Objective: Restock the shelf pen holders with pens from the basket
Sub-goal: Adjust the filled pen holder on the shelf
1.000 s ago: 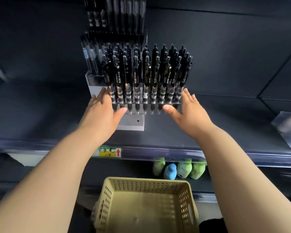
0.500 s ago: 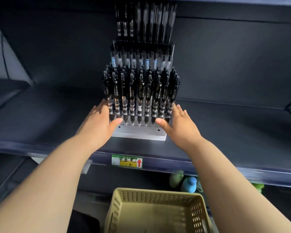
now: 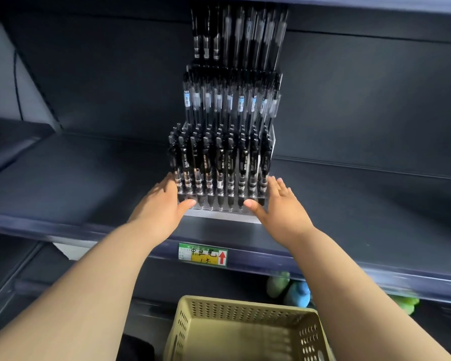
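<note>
- Change: 1.0 s ago the front row of pens (image 3: 220,162) sat skewed to the right of the rear tiers. It now lines up with them, and the holder (image 3: 219,216) stands square on the shelf (image 3: 76,183).
- The view has also shifted, so part of the apparent move is camera (holder now centred in view).
- Left hand (image 3: 162,204): open, fingers straight along the holder's left end, thumb laid across the front edge. It holds no pen.
- Right hand (image 3: 279,207): the mirror of the left, open, flat against the right end, thumb on the front edge.
- Pens fill the front row with no gap seen, and the rear tiers are also stocked.
- Basket (image 3: 245,308) is below the shelf, near the person. No pens show in the part in view (its floor is blurred).
- Judgement: restocking looks done or nearly so, and this is a final straightening of the holder.
- Writing: the tag (image 3: 203,254) on the shelf lip reads "中性笔" by hand, with "1.5" beneath and a red up-arrow.
- Barrel print and the blue barcode labels (image 3: 241,100) are too small to read.
</note>
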The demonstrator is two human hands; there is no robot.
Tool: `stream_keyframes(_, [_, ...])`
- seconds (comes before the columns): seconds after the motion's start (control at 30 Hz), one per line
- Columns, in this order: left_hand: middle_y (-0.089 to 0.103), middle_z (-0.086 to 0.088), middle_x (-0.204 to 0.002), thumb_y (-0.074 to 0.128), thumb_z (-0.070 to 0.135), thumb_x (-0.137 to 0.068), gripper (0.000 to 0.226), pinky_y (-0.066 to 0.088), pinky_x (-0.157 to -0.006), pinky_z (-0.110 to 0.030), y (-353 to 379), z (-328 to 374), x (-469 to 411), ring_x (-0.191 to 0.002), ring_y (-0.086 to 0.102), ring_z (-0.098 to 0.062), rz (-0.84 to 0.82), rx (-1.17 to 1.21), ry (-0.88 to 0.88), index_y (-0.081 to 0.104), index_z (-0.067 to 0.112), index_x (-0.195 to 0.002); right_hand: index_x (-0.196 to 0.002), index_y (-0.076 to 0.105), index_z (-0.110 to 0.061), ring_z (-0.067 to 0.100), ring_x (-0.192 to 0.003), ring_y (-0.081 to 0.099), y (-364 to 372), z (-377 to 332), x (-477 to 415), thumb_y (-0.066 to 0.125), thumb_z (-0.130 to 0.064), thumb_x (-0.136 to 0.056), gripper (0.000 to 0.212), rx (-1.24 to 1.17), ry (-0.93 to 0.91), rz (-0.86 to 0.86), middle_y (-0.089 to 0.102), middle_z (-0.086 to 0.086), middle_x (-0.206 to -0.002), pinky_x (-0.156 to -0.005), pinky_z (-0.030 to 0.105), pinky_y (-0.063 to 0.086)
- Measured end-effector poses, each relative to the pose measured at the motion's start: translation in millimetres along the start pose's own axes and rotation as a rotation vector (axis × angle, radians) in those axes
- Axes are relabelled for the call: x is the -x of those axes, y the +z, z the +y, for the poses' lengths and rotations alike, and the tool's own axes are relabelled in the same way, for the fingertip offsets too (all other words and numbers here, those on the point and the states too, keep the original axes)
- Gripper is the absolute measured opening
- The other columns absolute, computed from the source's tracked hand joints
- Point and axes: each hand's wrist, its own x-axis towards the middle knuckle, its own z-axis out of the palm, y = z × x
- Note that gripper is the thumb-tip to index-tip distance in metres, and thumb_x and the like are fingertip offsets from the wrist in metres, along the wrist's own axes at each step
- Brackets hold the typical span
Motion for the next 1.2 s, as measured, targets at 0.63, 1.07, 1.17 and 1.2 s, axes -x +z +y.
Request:
stream_keyframes(0.63, [0.031, 0.001, -0.152, 0.026, 0.058, -0.093, 0.063, -0.005, -0.118, -0.037, 6, -13, -8, -0.14, 0.026, -0.01, 0.123, -0.328, 0.168, 0.041, 0.012, -0.134, -0.148, 0.014, -0.003, 0.013, -0.145, -0.006, 10, 6, 0, 0.02, -0.062, -0.091, 0.082, 0.364, -0.007, 0.035, 0.009, 0.004, -0.158, -0.12, 0.037, 0.001])
stream_keyframes(1.07, [0.055, -0.002, -0.13, 0.033, 0.056, -0.092, 0.058, -0.004, -0.118, -0.038, 0, -12, -13, -0.121, 0.051, -0.017, 0.212, -0.246, 0.152, 0.049, 0.007, -0.118, -0.139, 0.034, -0.001, 0.012, -0.146, -0.002, -7, 2, -8, 0.027, -0.06, -0.09, 0.077, 0.307, -0.043, 0.145, 0.013, 0.006, -0.157, -0.119, 0.037, 0.001])
stream_keyframes(1.17, [0.054, -0.002, -0.132, 0.033, 0.056, -0.092, 0.058, -0.004, -0.118, -0.04, -1, -11, -18, -0.121, 0.051, -0.017, 0.205, -0.246, 0.141, 0.048, 0.008, -0.12, -0.145, 0.024, -0.002, 0.012, -0.146, -0.001, -7, 2, -11, 0.028, -0.059, -0.091, 0.079, 0.297, -0.039, 0.145, 0.014, 0.006, -0.157, -0.119, 0.037, 0.001])
stream_keyframes(1.2, [0.053, -0.002, -0.132, 0.032, 0.056, -0.093, 0.058, -0.003, -0.118, -0.04, 0, -11, -20, -0.121, 0.05, -0.017, 0.195, -0.25, 0.138, 0.047, 0.008, -0.121, -0.144, 0.026, -0.002, 0.012, -0.146, -0.002, -5, 2, -13, 0.027, -0.059, -0.091, 0.078, 0.301, -0.034, 0.136, 0.014, 0.006, -0.157, -0.119, 0.037, 0.001])
